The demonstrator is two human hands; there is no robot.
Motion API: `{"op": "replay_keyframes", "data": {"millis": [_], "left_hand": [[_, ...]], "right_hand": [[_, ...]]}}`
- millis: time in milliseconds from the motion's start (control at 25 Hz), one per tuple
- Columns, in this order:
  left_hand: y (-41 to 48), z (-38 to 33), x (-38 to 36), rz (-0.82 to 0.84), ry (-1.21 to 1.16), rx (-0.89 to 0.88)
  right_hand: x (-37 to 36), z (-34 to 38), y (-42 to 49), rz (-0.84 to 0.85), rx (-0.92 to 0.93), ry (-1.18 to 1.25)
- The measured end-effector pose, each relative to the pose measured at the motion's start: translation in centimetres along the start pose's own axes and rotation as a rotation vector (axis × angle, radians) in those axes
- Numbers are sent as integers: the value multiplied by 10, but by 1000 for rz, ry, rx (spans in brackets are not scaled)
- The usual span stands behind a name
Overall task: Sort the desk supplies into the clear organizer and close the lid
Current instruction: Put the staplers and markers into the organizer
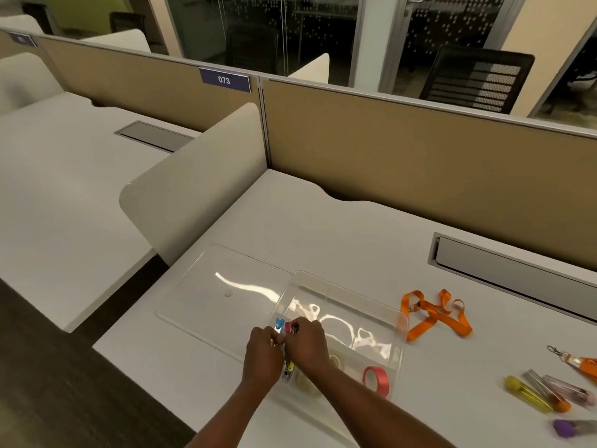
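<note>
The clear organizer sits open on your desk, lid flat at its left. Your left hand and right hand pinch small coloured supplies, possibly clips, over its near-left compartment.

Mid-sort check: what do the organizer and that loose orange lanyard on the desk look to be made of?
Organizer: apparently clear rigid plastic, glossy; the desk shows through and it throws bright glare. Orange lanyard: probably woven fabric ribbon, slight sheen; it lies flat and limp in folded loops.
</note>
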State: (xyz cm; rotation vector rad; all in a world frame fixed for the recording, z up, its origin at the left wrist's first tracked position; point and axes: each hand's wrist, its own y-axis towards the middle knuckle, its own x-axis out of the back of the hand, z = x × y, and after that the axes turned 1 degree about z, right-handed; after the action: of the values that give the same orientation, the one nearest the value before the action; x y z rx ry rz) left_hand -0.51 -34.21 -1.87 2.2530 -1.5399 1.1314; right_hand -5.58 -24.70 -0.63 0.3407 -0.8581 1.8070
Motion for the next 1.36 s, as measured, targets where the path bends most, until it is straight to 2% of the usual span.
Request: {"op": "replay_keyframes", "data": {"millis": [320,480,680,1080,1240,1360], "left_hand": [[-3,2,-7,-2,42,-76],[-6,-18,-11,-66,21,-144],[-16,-58,-32,-25,-4,-291],[-65,-156,-143,147,-29,-536],[-78,-184,-196,222,80,-597],[-76,-201,-228,308,257,-646]], "right_hand": [[-2,-11,-5,-43,97,-117],[24,-19,-10,-75,190,-123],[71,-45,-18,-139,219,-48],[189,-159,-57,-349,121,7],[229,-213,-75,-402,43,-2],[251,-251,-87,-415,-15,-18]]}}
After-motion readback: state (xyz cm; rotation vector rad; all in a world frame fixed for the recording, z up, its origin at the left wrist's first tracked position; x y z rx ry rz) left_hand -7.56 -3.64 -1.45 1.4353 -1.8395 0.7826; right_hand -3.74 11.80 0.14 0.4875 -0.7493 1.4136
